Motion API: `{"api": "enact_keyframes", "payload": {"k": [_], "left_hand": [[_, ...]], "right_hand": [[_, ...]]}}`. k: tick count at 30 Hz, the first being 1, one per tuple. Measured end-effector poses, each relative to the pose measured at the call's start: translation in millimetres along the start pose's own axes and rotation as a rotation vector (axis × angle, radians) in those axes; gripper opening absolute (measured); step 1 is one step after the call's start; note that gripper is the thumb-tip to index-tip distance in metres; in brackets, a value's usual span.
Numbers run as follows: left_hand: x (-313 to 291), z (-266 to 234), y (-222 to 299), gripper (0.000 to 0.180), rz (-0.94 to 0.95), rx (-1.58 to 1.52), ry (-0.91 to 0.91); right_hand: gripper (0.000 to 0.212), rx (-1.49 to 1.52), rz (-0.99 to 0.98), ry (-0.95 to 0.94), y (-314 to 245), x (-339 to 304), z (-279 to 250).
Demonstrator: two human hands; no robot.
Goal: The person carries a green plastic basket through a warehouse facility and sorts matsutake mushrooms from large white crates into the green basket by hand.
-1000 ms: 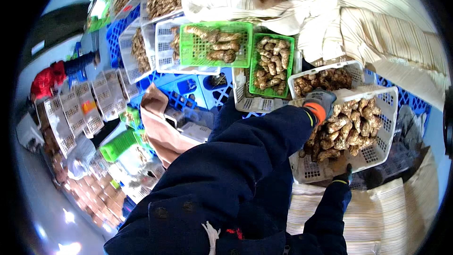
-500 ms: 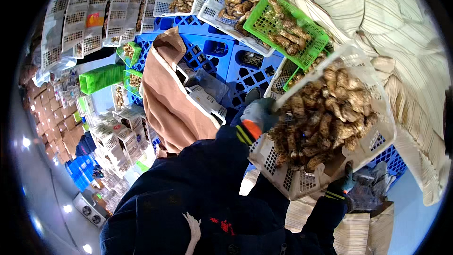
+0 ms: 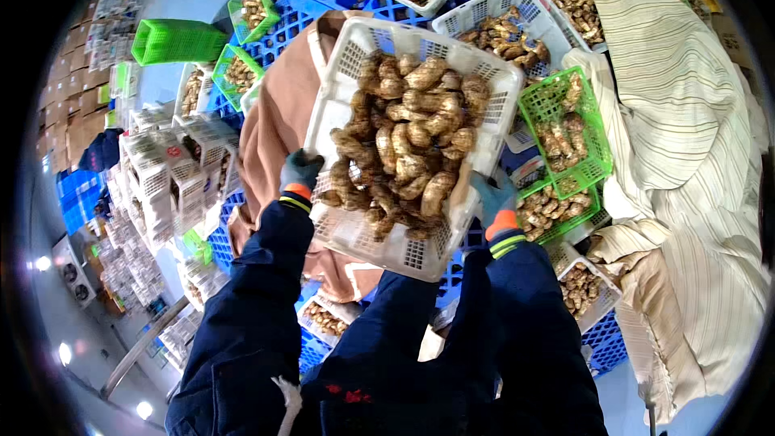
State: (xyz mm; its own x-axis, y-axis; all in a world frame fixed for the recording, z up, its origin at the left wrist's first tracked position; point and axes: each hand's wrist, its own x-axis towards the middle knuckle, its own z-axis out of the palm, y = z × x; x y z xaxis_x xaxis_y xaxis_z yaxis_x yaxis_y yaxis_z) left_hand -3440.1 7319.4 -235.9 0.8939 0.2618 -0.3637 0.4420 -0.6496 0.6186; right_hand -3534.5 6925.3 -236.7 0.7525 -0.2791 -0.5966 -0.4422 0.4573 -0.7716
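My left hand [image 3: 302,171] and my right hand [image 3: 495,198], both in dark gloves with orange cuffs, grip opposite sides of a white plastic crate [image 3: 497,85]. Inside lies a heap of brown, thick-stemmed mushrooms [image 3: 416,133]. The crate is held up before me, slightly turned, above a brown cloth [image 3: 270,125] and my legs. Its walls hide part of my fingers. Just right of my right hand, a green basket [image 3: 601,133] holds a few mushrooms, and another green basket with more [image 3: 553,211] sits below it.
Blue plastic pallets [image 3: 303,10] lie beneath. White crates of mushrooms [image 3: 537,12] line the far side. A striped cream cloth [image 3: 686,161] drapes over the right. Stacked green baskets [image 3: 173,42] and white crates [image 3: 153,165] stand left, with cardboard boxes [image 3: 69,101] beyond.
The crate of mushrooms has moved from the right to the middle, before my body, and is more level. Both hands still hold it. My view has shifted too.
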Motion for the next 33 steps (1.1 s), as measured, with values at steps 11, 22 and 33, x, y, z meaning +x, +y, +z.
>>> {"api": "enact_keyframes", "payload": {"k": [11,22,33], "left_hand": [[164.6,30.9,-3.9,0.032,0.007,0.307,-0.052],[235.0,43.6,-20.6,0.065,0.177,0.565,-0.061],[245.8,39.5,-27.3,0.055,0.341,0.290,0.225]], "right_hand": [[0.030,-0.374,-0.172,-0.087,49.5,134.4,66.9],[0.036,-0.197,-0.222,-0.026,31.6,148.6,117.6],[0.047,-0.343,-0.126,-0.013,68.8,84.8,97.9]]}}
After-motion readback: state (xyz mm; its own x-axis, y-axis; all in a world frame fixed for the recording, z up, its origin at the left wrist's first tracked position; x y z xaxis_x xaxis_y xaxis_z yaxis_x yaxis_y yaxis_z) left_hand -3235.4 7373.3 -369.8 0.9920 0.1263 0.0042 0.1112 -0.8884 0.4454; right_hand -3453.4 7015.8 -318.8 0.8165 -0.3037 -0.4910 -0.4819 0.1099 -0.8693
